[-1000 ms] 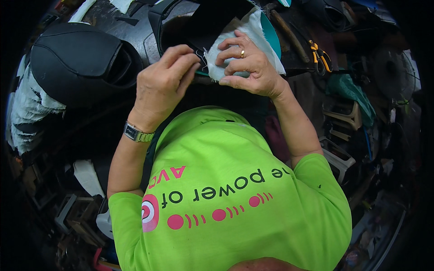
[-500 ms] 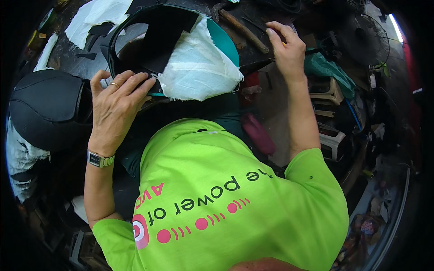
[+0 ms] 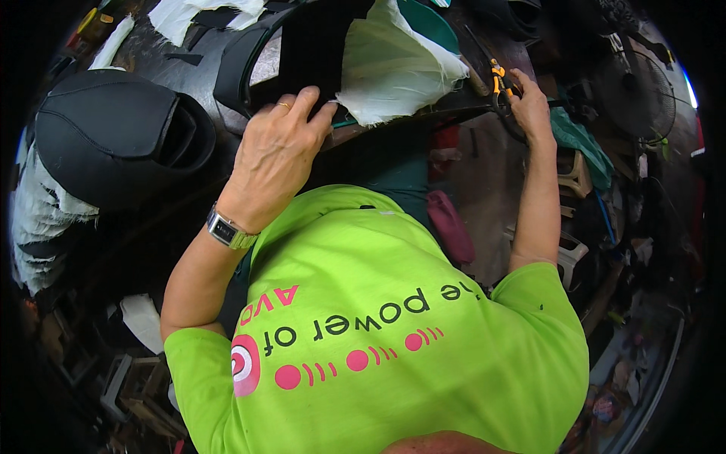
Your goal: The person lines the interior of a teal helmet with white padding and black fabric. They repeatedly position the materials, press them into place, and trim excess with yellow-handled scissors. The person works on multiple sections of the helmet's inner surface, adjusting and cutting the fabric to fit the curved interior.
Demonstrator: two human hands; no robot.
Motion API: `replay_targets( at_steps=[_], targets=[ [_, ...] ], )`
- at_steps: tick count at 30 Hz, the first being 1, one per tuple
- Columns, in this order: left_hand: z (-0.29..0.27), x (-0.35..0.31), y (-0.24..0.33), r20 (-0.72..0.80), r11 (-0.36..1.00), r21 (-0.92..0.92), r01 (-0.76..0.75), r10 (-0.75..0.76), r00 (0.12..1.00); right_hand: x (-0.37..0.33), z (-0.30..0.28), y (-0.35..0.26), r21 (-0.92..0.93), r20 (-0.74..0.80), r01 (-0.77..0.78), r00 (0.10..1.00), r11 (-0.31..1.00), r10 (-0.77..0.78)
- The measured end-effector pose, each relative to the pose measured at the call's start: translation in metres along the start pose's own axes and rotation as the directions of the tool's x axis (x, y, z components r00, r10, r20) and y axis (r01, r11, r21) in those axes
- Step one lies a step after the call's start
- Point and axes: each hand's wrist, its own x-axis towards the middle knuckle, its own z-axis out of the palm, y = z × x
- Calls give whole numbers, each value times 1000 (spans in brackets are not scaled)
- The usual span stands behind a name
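Observation:
My left hand [image 3: 281, 151] wears a ring and a watch and is closed on the near edge of a curved black and green shell [image 3: 310, 57]. A white cloth with frayed edges [image 3: 397, 72] drapes over the shell's right part, and the green lining [image 3: 427, 24] shows behind it. On the right, my right hand [image 3: 532, 108] is beside scissors with orange and black handles [image 3: 498, 87]. Its fingers are apart, with the fingertips close to the handles. Whether they touch is hard to make out. The scissors' thin blades point away to the left.
A rounded black padded shell [image 3: 106, 132] sits at the left above ragged white cloth [image 3: 49, 227]. White scraps [image 3: 200, 15] and dark offcuts lie on the dark table [image 3: 162, 79]. A wooden handle [image 3: 475, 79] lies near the scissors. At the right are a green bag [image 3: 581, 144] and a fan [image 3: 643, 98].
My view has shifted, so most things sit farther right. My right hand has drawn off the scissors, whose handles now show. My left hand stays at the shell's near edge.

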Motion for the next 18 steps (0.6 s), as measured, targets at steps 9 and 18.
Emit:
replay_targets(
  at_steps=[9,18],
  targets=[
    [-1,10,-1,31,995,-74,65,-63,998,-26,8,-12,8,-62,-12,998,1000,13],
    [2,34,-15,18,990,-69,120,-119,993,-34,-11,-11,459,156,-203,977,865,147]
  ],
)
